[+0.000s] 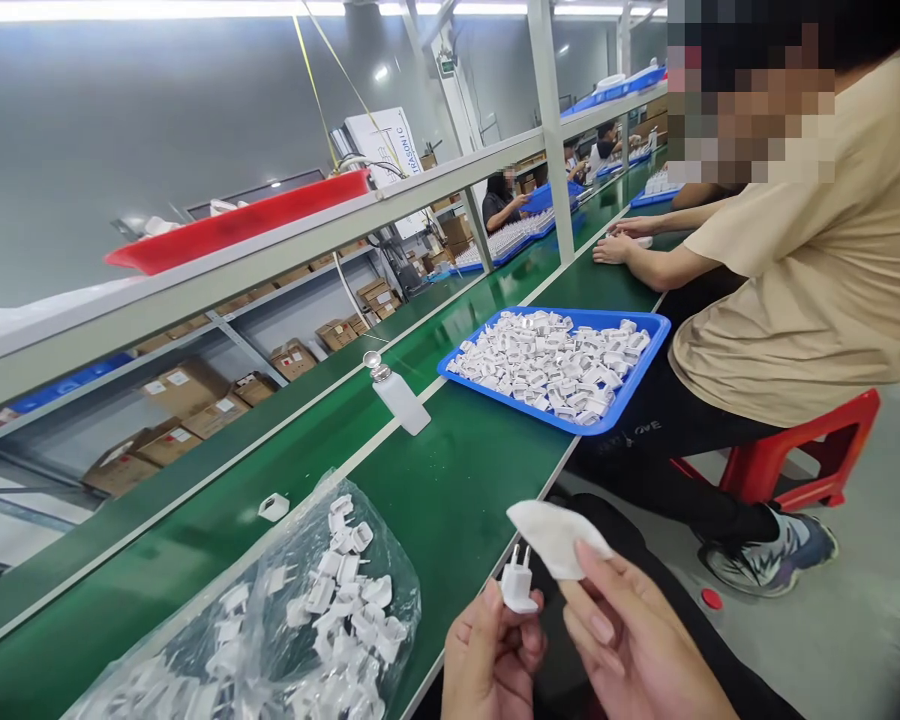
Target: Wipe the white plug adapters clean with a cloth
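Pinching a small white plastic two-pin plug (518, 585) prongs-up in my left grip (491, 655), my right grip (630, 640) holds a white wiping cloth (555, 535) just beside it, near the green bench (450, 500).

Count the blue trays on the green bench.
4. One blue tray of plugs beside the seated person, one further along, one by a far worker, one behind the arms; others may be hidden.

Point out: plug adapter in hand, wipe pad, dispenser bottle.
white plug adapter (518, 588), head view, on its body below the prongs
white wipe pad (551, 535), head view, pad's middle
dispenser bottle (400, 398), head view, on its side
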A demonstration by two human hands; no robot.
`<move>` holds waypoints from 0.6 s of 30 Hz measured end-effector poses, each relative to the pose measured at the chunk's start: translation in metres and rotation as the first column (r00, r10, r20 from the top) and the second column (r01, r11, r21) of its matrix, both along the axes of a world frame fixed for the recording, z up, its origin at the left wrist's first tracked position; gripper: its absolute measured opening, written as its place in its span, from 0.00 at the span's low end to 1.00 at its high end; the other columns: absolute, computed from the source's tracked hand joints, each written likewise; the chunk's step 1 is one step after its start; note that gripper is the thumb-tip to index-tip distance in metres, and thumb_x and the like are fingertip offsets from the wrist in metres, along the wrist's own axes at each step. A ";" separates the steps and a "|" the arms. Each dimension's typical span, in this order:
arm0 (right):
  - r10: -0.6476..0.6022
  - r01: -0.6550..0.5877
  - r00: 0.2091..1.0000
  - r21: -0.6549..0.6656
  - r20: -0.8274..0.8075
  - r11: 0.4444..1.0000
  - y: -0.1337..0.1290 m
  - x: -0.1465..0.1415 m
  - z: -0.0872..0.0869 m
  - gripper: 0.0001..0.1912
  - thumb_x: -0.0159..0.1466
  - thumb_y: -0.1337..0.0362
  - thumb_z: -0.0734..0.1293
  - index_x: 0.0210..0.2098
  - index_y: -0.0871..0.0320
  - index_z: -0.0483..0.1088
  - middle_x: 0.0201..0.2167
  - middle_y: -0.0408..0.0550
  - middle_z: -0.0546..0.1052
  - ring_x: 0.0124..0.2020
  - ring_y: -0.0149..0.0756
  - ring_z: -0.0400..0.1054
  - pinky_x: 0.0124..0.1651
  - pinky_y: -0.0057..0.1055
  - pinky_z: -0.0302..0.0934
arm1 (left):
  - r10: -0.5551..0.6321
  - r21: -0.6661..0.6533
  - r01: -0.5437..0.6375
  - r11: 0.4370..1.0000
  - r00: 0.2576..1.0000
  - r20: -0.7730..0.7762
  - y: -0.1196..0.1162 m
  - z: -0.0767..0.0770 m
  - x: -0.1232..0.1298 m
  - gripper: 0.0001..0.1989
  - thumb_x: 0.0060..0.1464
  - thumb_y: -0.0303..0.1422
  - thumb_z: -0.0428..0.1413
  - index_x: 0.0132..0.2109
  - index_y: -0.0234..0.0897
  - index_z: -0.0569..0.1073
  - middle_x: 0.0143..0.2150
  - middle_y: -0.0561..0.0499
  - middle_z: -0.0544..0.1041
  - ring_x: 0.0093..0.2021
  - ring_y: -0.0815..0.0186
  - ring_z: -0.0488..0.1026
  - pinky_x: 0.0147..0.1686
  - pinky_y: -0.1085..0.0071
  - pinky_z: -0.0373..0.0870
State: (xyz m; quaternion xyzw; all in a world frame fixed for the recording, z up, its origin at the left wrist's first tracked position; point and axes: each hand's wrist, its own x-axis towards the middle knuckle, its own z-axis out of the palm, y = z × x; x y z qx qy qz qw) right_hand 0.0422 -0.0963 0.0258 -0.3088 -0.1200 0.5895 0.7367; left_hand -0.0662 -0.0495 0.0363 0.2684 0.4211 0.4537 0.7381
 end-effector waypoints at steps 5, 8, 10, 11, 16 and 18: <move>-0.477 0.051 0.311 0.487 0.822 0.872 -0.006 0.013 -0.004 0.10 0.71 0.70 0.62 0.38 0.57 0.75 0.26 0.47 0.76 0.25 0.33 0.68 0.28 0.27 0.64 | -0.046 -0.058 0.048 0.997 0.998 0.029 -0.003 -0.001 -0.006 0.18 0.39 0.41 0.76 0.27 0.32 0.81 0.25 0.48 0.80 0.22 0.74 0.69 0.25 0.77 0.67; -0.624 -0.118 0.043 0.624 0.780 0.772 -0.005 0.017 -0.009 0.26 0.69 0.77 0.59 0.65 0.62 0.65 0.41 0.56 0.82 0.38 0.40 0.77 0.41 0.31 0.73 | -0.052 -0.027 0.053 0.998 0.998 0.037 -0.007 -0.002 -0.005 0.18 0.37 0.42 0.76 0.27 0.34 0.81 0.23 0.51 0.78 0.23 0.72 0.71 0.27 0.76 0.69; -0.602 -0.022 0.069 0.605 0.795 0.796 -0.007 0.016 -0.011 0.27 0.69 0.75 0.60 0.66 0.59 0.65 0.41 0.54 0.83 0.39 0.38 0.79 0.43 0.29 0.74 | -0.043 -0.068 0.047 0.997 0.997 0.066 -0.008 0.002 -0.003 0.20 0.33 0.43 0.77 0.26 0.34 0.82 0.22 0.51 0.78 0.22 0.72 0.71 0.27 0.76 0.69; -0.577 0.018 0.090 0.578 0.812 0.816 -0.009 0.015 -0.012 0.25 0.70 0.74 0.61 0.65 0.57 0.67 0.41 0.52 0.83 0.39 0.38 0.80 0.44 0.28 0.74 | -0.037 -0.102 0.046 0.994 0.995 0.090 -0.008 0.005 -0.002 0.21 0.31 0.43 0.78 0.26 0.34 0.82 0.21 0.51 0.78 0.21 0.73 0.70 0.26 0.76 0.68; -0.402 0.385 0.191 0.309 0.895 0.870 -0.019 0.002 -0.013 0.18 0.70 0.63 0.64 0.56 0.57 0.77 0.21 0.43 0.74 0.19 0.32 0.69 0.25 0.23 0.67 | -0.031 -0.179 0.065 0.982 0.983 0.183 -0.003 0.017 -0.001 0.24 0.28 0.41 0.79 0.30 0.28 0.84 0.22 0.50 0.80 0.20 0.79 0.68 0.22 0.81 0.64; -0.315 0.445 0.375 0.129 0.872 0.886 -0.021 -0.007 -0.010 0.19 0.70 0.55 0.64 0.50 0.58 0.80 0.15 0.40 0.66 0.14 0.31 0.60 0.18 0.26 0.59 | -0.027 -0.153 0.052 0.987 0.986 0.163 -0.004 0.015 -0.001 0.24 0.29 0.42 0.79 0.31 0.28 0.85 0.24 0.48 0.81 0.20 0.79 0.68 0.23 0.82 0.65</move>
